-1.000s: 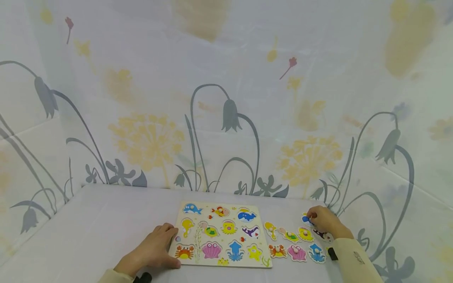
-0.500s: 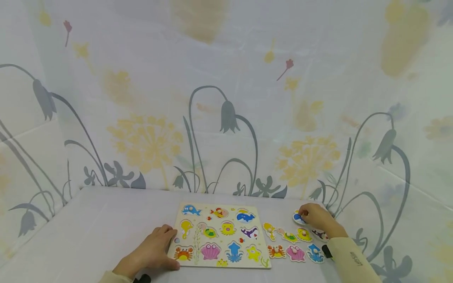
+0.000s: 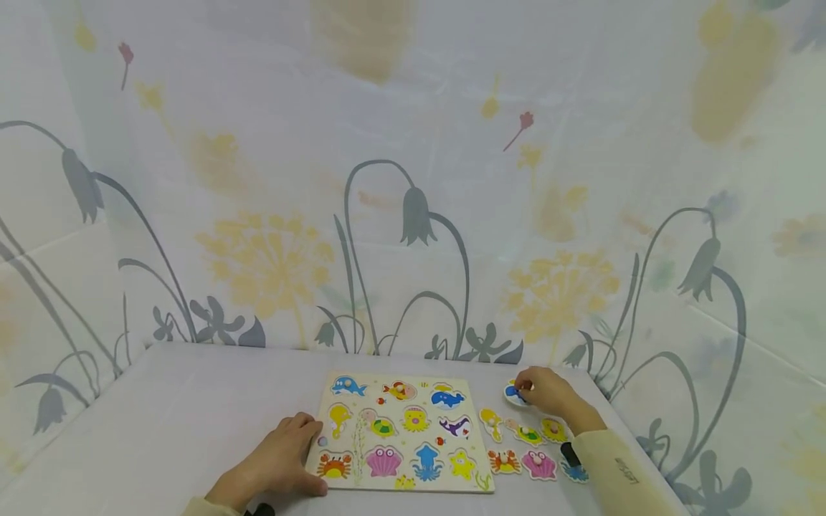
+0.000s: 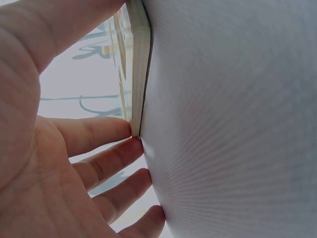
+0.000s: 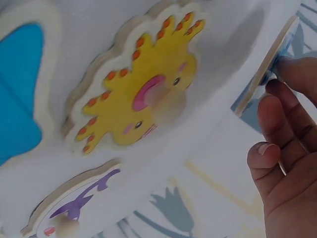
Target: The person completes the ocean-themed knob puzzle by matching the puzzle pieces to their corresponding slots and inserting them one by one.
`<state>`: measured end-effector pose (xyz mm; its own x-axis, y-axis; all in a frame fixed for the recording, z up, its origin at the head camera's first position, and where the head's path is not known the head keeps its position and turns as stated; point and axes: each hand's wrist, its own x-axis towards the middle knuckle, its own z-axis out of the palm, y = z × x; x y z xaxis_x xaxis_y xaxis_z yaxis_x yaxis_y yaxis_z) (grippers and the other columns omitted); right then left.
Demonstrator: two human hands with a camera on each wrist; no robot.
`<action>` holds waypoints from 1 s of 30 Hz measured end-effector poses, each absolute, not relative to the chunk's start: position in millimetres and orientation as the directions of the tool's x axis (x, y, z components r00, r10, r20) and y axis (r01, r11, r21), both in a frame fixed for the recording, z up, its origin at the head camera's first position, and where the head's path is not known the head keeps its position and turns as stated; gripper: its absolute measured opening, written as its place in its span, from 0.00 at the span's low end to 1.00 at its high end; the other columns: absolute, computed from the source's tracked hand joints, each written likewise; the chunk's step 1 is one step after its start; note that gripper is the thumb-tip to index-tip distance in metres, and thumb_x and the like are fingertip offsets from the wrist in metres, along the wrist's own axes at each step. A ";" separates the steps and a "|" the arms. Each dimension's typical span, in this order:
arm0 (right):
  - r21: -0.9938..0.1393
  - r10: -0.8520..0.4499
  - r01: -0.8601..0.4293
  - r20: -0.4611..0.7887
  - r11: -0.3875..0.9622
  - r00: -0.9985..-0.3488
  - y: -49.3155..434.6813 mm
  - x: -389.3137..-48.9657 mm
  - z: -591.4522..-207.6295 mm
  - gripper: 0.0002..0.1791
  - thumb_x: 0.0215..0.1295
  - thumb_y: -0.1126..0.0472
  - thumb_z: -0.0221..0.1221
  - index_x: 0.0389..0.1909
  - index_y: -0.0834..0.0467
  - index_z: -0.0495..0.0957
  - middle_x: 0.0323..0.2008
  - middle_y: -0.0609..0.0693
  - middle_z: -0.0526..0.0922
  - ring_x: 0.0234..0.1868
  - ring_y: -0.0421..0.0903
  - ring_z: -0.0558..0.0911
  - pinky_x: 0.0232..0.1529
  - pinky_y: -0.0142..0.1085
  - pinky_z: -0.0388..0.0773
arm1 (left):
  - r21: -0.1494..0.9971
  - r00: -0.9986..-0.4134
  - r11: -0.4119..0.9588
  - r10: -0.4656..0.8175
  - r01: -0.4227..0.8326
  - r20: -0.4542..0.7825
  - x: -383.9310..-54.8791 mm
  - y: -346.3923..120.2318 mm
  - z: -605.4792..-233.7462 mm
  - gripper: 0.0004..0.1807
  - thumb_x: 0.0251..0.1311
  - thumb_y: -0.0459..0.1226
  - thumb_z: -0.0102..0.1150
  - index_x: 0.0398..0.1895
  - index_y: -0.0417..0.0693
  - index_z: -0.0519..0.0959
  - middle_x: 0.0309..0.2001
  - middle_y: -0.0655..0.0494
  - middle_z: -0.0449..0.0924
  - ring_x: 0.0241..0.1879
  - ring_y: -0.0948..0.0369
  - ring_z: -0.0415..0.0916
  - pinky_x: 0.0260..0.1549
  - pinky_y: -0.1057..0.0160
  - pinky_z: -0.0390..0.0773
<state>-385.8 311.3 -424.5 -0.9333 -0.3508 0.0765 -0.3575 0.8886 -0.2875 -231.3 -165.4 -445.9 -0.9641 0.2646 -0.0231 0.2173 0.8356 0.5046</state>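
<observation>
My left hand (image 3: 284, 455) rests at the left edge of a wooden puzzle board (image 3: 403, 433), thumb by its near corner. In the left wrist view, fairly straight fingers (image 4: 106, 161) touch the board's edge (image 4: 141, 74). The right hand (image 3: 555, 401) pinches a blue whale puzzle piece (image 3: 513, 392) by its knob, to the right of the board's far corner. Tilted on its side, the whale piece (image 5: 267, 64) shows mostly its edge in the right wrist view. A dolphin and a fish with knobs sit in the board's top row.
Right of the board lie a seahorse (image 3: 491, 423), a turtle (image 3: 528, 434), a yellow octopus (image 3: 553, 430), a crab (image 3: 504, 461), a shell (image 3: 538, 465) and a blue squid piece (image 3: 574, 471). A purple-and-white piece (image 5: 74, 206) shows in the right wrist view. Flower-printed cloth (image 3: 413, 287) stands behind.
My right hand has carried the whale piece leftward from the right of the loose pieces toward the board. The left hand stays at the board's edge.
</observation>
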 end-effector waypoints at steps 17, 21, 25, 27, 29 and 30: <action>-0.271 -0.472 -0.493 0.142 0.827 -0.870 250.0 -381.6 -421.1 0.04 0.59 0.65 0.63 0.33 0.53 0.84 0.28 0.41 0.77 0.30 0.40 0.72 0.35 0.38 0.75 | 0.499 -0.965 0.837 0.263 0.225 -0.006 -230.6 -164.3 -445.0 0.53 0.27 0.55 0.80 0.59 0.35 0.72 0.55 0.45 0.69 0.56 0.44 0.64 0.58 0.40 0.65; -0.265 -0.497 -0.518 0.148 0.813 -0.855 240.4 -381.0 -423.0 0.04 0.60 0.64 0.63 0.34 0.53 0.84 0.28 0.40 0.77 0.30 0.39 0.72 0.34 0.36 0.75 | 0.500 -0.965 0.836 0.262 0.225 -0.004 -229.5 -164.2 -446.2 0.54 0.27 0.55 0.80 0.59 0.34 0.72 0.54 0.46 0.70 0.56 0.46 0.65 0.58 0.41 0.65; -0.285 -0.497 -0.514 0.137 0.809 -0.857 231.5 -381.3 -424.9 0.04 0.60 0.63 0.63 0.35 0.52 0.84 0.28 0.39 0.76 0.30 0.39 0.72 0.35 0.36 0.74 | 0.501 -0.966 0.837 0.260 0.221 -0.008 -229.5 -164.2 -445.4 0.53 0.27 0.55 0.80 0.59 0.35 0.72 0.54 0.46 0.70 0.56 0.45 0.65 0.58 0.41 0.65; -0.296 -0.497 -0.513 0.132 0.806 -0.857 227.1 -381.7 -425.0 0.04 0.60 0.63 0.64 0.35 0.52 0.84 0.28 0.39 0.76 0.30 0.39 0.72 0.35 0.37 0.74 | 0.499 -0.966 0.838 0.260 0.220 -0.010 -230.3 -164.1 -444.7 0.53 0.27 0.55 0.80 0.59 0.35 0.72 0.55 0.46 0.69 0.56 0.45 0.65 0.58 0.40 0.65; -0.304 -0.499 -0.511 0.120 0.804 -0.858 223.4 -382.4 -425.3 0.04 0.60 0.62 0.64 0.36 0.52 0.84 0.29 0.39 0.76 0.30 0.40 0.72 0.35 0.37 0.74 | 0.499 -0.966 0.839 0.257 0.216 -0.014 -230.3 -164.0 -444.3 0.53 0.27 0.56 0.80 0.59 0.36 0.72 0.55 0.46 0.69 0.56 0.45 0.64 0.58 0.40 0.65; -0.305 -0.503 -0.512 0.115 0.803 -0.857 221.6 -383.1 -425.5 0.04 0.60 0.62 0.64 0.36 0.52 0.84 0.29 0.40 0.76 0.30 0.40 0.72 0.36 0.37 0.74 | 0.499 -0.966 0.840 0.256 0.215 -0.015 -230.3 -163.9 -444.2 0.53 0.27 0.55 0.80 0.59 0.36 0.72 0.55 0.46 0.69 0.57 0.45 0.64 0.58 0.40 0.65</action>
<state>-383.1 221.6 -425.5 -0.8568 -0.5027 0.1147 -0.5120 0.8029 -0.3055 -230.3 -163.9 -444.2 -0.9664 0.2565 -0.0152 0.2150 0.8396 0.4988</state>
